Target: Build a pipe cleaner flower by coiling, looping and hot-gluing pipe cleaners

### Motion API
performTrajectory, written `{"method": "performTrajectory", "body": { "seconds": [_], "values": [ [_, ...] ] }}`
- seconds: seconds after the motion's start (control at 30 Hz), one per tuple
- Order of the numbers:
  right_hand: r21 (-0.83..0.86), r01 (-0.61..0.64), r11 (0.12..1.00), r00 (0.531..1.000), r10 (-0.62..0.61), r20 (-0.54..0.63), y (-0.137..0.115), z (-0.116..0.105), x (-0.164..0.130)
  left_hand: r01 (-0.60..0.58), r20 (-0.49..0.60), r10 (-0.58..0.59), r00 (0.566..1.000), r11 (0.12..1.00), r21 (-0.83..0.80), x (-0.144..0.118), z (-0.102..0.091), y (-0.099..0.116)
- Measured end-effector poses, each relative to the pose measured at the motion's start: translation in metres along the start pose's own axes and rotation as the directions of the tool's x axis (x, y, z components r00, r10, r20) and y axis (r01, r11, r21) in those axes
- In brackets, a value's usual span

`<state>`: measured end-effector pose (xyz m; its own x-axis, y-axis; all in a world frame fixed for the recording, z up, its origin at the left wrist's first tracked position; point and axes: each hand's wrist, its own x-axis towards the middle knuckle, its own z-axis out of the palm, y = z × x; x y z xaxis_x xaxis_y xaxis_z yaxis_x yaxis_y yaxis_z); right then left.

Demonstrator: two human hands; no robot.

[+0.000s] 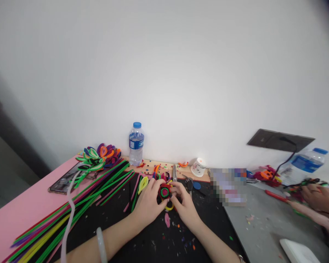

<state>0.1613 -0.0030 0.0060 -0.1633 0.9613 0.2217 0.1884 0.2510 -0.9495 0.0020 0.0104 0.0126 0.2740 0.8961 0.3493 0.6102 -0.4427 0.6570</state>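
Left hand [148,202] and right hand [184,204], fingers curled, jointly pinching red-green pipe-cleaner coil [165,191] above black mat [153,244].

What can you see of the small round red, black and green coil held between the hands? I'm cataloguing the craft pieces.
The small round coil looks wound from fuzzy pipe cleaners: a pink centre, then a green ring, a black ring and a red outer ring. It faces up toward the camera, just above the black mat. The left hand and right hand pinch it from either side with their fingertips.
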Motion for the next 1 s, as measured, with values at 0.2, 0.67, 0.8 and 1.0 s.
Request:
{"method": "performTrajectory", "body": {
  "seconds": [0.2, 0.67, 0.8, 1.0],
  "values": [
    [0.008, -0.004, 1.000, 1.000, 0.004, 0.002, 0.001, 0.000, 0.000, -0.012, -0.015, 0.011, 1.000, 1.000, -0.002, 0.000, 0.000, -0.001],
    [-0.007, -0.004, 1.000, 0.999, 0.004, -0.038, 0.003, 0.000, -0.001, -0.011, -0.001, 0.011, 1.000, 1.000, 0.000, -0.001, 0.002, -0.003],
    [-0.020, 0.002, 1.000, 0.998, -0.003, -0.061, 0.006, 0.000, -0.003, -0.028, 0.001, 0.028, 1.000, 1.000, -0.014, 0.000, 0.001, -0.003],
    [-0.131, 0.024, 0.991, 0.986, -0.045, -0.163, -0.003, -0.010, -0.006, -0.036, -0.013, 0.036, 0.999, 0.999, -0.017, 0.000, 0.000, -0.003]
  ]
}}
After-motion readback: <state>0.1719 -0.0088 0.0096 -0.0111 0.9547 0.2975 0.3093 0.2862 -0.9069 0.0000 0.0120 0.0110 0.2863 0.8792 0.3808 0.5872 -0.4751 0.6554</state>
